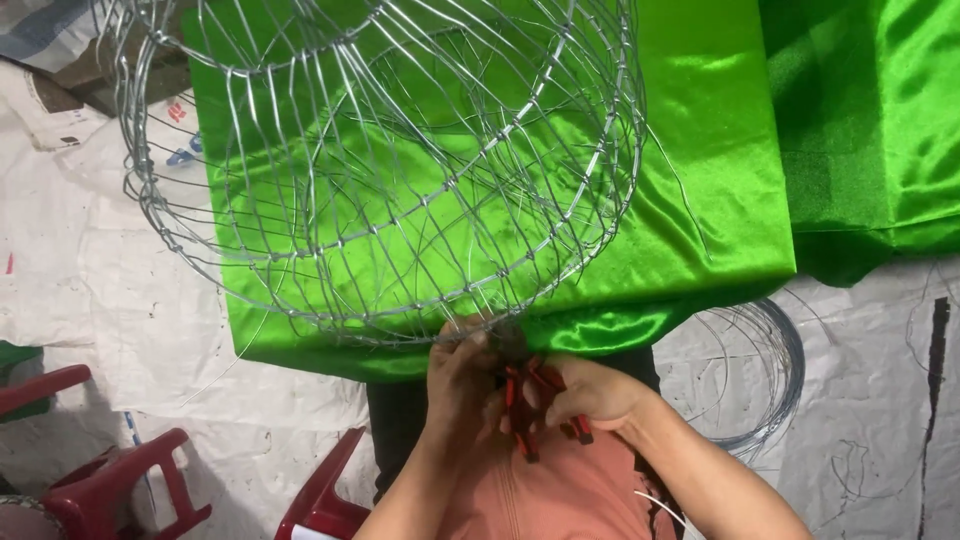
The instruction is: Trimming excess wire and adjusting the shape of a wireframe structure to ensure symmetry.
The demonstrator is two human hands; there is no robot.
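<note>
right hand (590, 392) is closed round red-handled pliers (528, 405), jaws up at the near bottom rim of the wire frame (380, 170). left hand (462, 375) sits just beside it, fingers pinched on the rim wire at the same spot. looks like a wire tie getting twisted onto the frame w/ the pliers, though the joint itself is hidden behind the fingers so can't be sure. next move prob calls for a steady left pinch so the rim doesn't spin, and a small wrist turn on the pliers w/o snapping the thin wire. frame is a round cage of silver wire, tilted, resting over bright green satin cloth (720, 190). coil of spare wire (770, 370) lies right of the hands on white sheeting (90, 290). red plastic stool (110, 490) at near left.
</note>
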